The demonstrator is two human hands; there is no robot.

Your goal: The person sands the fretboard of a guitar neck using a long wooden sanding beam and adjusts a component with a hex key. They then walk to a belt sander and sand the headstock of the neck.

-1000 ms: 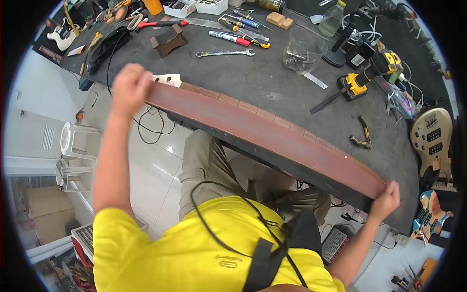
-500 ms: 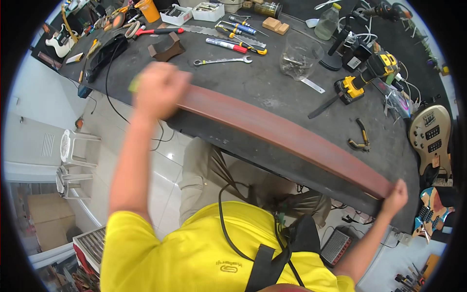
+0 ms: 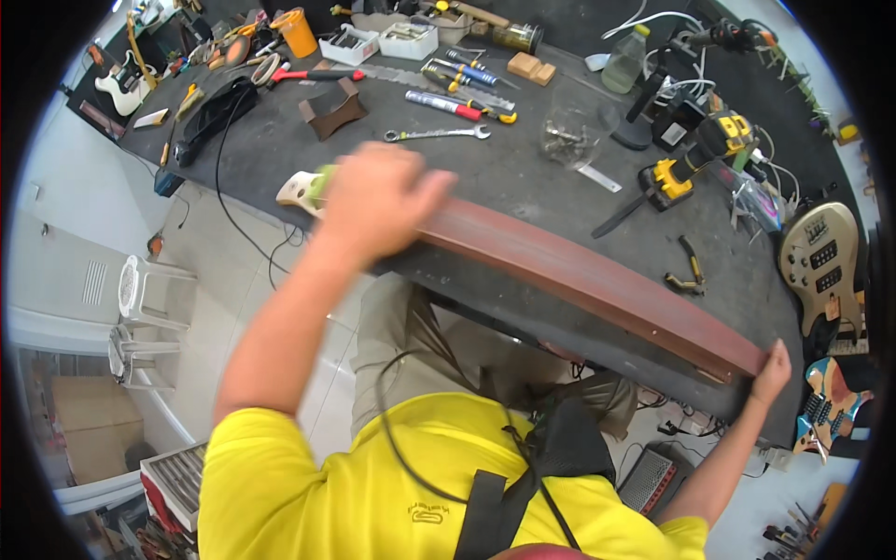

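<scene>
A long guitar neck [image 3: 579, 266] with a smooth reddish-brown face slants across the front of the dark workbench, from upper left to lower right. Its pale headstock [image 3: 297, 190] pokes out on the left. My left hand [image 3: 378, 201], somewhat blurred, is closed over the neck near the headstock, thumb pointing right. From under that hand shows the edge of a green pad [image 3: 324, 180]; the rest is hidden. At the far right end, my right hand [image 3: 772, 373] grips the neck with its fingers at the edge.
Beyond the neck on the workbench [image 3: 504, 173] lie a wrench [image 3: 439, 134], a brown curved block [image 3: 333, 112], red-capped markers, pliers [image 3: 689, 271] and a yellow cordless drill [image 3: 691, 163]. A clear container [image 3: 569, 140] holds small parts. Guitar bodies [image 3: 823, 266] stand at the right edge.
My left hand and the green pad have slid right along the neck, uncovering the headstock. The right hand stays at the right end. The view has shifted slightly.
</scene>
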